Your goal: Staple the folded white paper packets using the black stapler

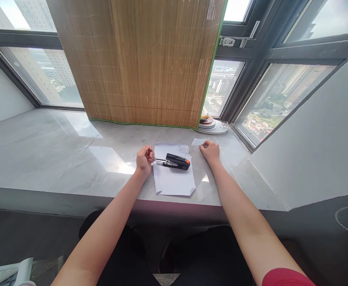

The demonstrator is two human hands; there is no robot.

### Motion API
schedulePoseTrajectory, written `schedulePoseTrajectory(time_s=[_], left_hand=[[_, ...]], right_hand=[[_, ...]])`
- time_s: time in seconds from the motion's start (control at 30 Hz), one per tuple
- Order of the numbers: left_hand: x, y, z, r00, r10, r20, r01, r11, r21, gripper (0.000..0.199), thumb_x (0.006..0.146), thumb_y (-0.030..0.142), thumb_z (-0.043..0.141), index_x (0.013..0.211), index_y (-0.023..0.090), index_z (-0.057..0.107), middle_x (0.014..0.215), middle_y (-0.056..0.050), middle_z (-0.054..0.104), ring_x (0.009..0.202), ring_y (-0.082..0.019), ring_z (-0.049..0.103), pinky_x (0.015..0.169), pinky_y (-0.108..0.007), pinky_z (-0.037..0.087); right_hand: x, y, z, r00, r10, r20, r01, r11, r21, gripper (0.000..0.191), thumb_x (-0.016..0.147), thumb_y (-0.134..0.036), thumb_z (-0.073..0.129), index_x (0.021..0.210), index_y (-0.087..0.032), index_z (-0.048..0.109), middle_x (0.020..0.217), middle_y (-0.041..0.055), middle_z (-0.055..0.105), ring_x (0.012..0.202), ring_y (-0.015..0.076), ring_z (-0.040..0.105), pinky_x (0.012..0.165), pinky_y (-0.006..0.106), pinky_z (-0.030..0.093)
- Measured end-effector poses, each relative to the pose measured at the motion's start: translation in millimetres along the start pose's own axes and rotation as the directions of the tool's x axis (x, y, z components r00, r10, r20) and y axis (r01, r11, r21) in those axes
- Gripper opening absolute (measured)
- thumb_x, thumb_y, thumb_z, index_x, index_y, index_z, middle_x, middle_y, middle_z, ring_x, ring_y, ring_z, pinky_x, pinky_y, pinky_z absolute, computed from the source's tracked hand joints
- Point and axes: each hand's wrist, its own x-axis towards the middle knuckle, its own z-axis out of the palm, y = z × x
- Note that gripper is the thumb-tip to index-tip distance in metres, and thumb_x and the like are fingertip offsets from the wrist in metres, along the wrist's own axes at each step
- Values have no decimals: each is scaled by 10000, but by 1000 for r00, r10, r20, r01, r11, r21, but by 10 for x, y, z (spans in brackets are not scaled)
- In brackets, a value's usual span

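Note:
On the pale marble sill lies a sheet of white paper (174,182) with curled lower corners and some writing near its top right. A black stapler (177,161) with an orange mark rests on it, a metal part sticking out to the left. My left hand (145,159) is closed at the paper's left edge, its fingers beside the tip of that metal part; whether it grips it is unclear. My right hand (210,151) is pinched at the right of the paper, by a small white slip (198,141); what its fingertips hold is too small to name.
A bamboo blind (150,63) hangs behind the sill (72,171). Stacked plates (218,127) stand at the back right by the window frame. A tiny greenish piece (143,140) lies behind my left hand. White walls close both sides.

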Motion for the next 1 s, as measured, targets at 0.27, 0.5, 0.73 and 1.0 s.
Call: schedulePoseTrajectory(time_s=[0.27, 0.5, 0.73, 1.0], left_hand=[[417, 133, -294, 964, 259, 65, -205, 559, 803, 108, 875, 248, 617, 786, 240, 677, 733, -59, 685, 727, -239, 627, 725, -370, 490], [904, 38, -728, 960, 207, 187, -203, 62, 977, 481, 831, 86, 563, 1270, 214, 716, 1487, -192, 628, 1434, -413, 497, 1154, -575, 417], [856, 3, -778, 948, 229, 220, -229, 14, 973, 255, 915, 107, 541, 1003, 216, 755, 1187, -183, 746, 1157, -392, 632, 1015, -512, 471], [836, 34, -750, 940, 260, 220, -258, 121, 959, 209, 859, 97, 603, 941, 257, 709, 950, -111, 731, 1007, -336, 633, 925, -456, 491]], right_hand=[[56, 54, 113, 992, -113, 63, 114, 993, -14, 215, 887, -270, 634, 968, -194, 819, 1167, 134, 801, 1145, 302, 665, 1045, 429, 500], [43, 74, -30, 994, 32, -106, -20, 993, 113, 259, 931, -277, 563, 986, -171, 793, 1013, 148, 807, 938, 297, 708, 986, 418, 502], [-114, -127, -158, 990, 7, -144, 19, 984, 176, 220, 907, -322, 563, 866, -197, 739, 899, 114, 792, 774, 255, 669, 935, 410, 503], [-355, -525, -258, 886, -451, 104, 348, 797, 494, 465, 971, -654, 597, 862, -228, 748, 875, 68, 758, 809, 227, 648, 772, 363, 518]])
